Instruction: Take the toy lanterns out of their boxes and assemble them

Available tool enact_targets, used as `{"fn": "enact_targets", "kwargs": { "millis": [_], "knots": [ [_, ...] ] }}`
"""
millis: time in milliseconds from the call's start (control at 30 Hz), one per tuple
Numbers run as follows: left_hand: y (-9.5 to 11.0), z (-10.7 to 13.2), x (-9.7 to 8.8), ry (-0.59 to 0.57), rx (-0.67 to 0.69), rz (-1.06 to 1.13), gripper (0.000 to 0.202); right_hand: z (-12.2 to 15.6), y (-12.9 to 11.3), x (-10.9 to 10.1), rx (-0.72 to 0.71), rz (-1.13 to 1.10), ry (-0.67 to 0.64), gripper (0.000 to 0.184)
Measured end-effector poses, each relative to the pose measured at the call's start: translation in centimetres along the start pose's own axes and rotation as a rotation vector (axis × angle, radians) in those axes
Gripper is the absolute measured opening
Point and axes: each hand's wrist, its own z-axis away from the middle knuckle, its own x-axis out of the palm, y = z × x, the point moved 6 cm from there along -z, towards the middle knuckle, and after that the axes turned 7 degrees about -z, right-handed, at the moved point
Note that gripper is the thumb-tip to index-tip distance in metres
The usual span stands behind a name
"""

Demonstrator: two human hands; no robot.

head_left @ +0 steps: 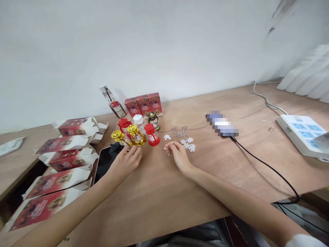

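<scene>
My left hand [128, 160] reaches to a gold toy lantern [120, 137] lying on the wooden table [159, 192], its fingers curled against the lantern's base. A cluster of small lanterns stands just beyond: a second gold one [136, 134], red ones [152, 134], a white one [139, 119] and a dark one [153, 120]. My right hand [177, 155] rests on the table with fingertips pinched on a tiny white piece. Small white plastic pieces [189, 144] and a heap of metal wire hooks [180, 130] lie just beyond it.
Several opened red boxes [65, 159] lie in a row at the left, next to a dark tablet [105, 161]. Three upright red boxes [144, 104] stand near the wall. A phone [222, 126] with a black cable and a white power strip [302, 135] sit at the right.
</scene>
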Motion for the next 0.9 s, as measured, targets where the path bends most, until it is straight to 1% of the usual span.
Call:
{"fn": "enact_targets", "kwargs": {
  "millis": [67,133,267,333,400,467,567,633,667,767,833,900],
  "knots": [
    [0.2,0.7,1.2,-0.067,0.012,-0.036,0.036,-0.9,-0.7,-0.5,-0.109,0.232,0.003,0.018],
    [0.5,1.3,2.1,-0.108,0.019,-0.048,0.039,-1.4,-1.2,-0.7,-0.173,0.398,-0.014,0.02],
    [1.4,2.0,3.3,-0.118,0.035,-0.091,0.045,-1.5,-1.6,-0.4,-0.236,0.499,-0.077,0.021],
    [1.9,2.2,3.5,-0.102,0.041,-0.089,0.046,-1.3,-1.8,0.0,-0.298,0.592,-0.126,0.022],
    [2.7,2.2,2.9,-0.076,0.058,-0.045,0.045,-1.0,-1.6,0.5,-0.369,0.692,-0.182,0.023],
    [3.9,1.9,1.6,-0.045,0.078,0.047,0.042,-0.8,-1.4,0.8,-0.425,0.764,-0.219,0.023],
    [5.8,0.8,-0.7,-0.031,0.067,0.292,0.037,-0.5,-1.2,1.1,-0.493,0.884,-0.234,0.021],
    [6.6,-0.2,-1.2,-0.059,0.024,0.456,0.036,-0.2,-1.2,1.3,-0.533,0.971,-0.237,0.02],
    [6.8,-0.7,-1.1,-0.073,-0.017,0.531,0.036,0.0,-1.2,1.5,-0.551,1.008,-0.238,0.02],
    [6.2,-1.7,0.3,-0.068,-0.175,0.707,0.03,0.6,-1.2,1.8,-0.594,1.099,-0.243,0.019],
    [5.5,-1.9,1.5,-0.034,-0.269,0.774,0.024,1.0,-1.2,1.9,-0.63,1.146,-0.244,0.019],
    [4.9,-1.7,2.4,0.007,-0.324,0.813,0.02,1.2,-1.6,1.9,-0.691,1.181,-0.223,0.019]
  ]
}}
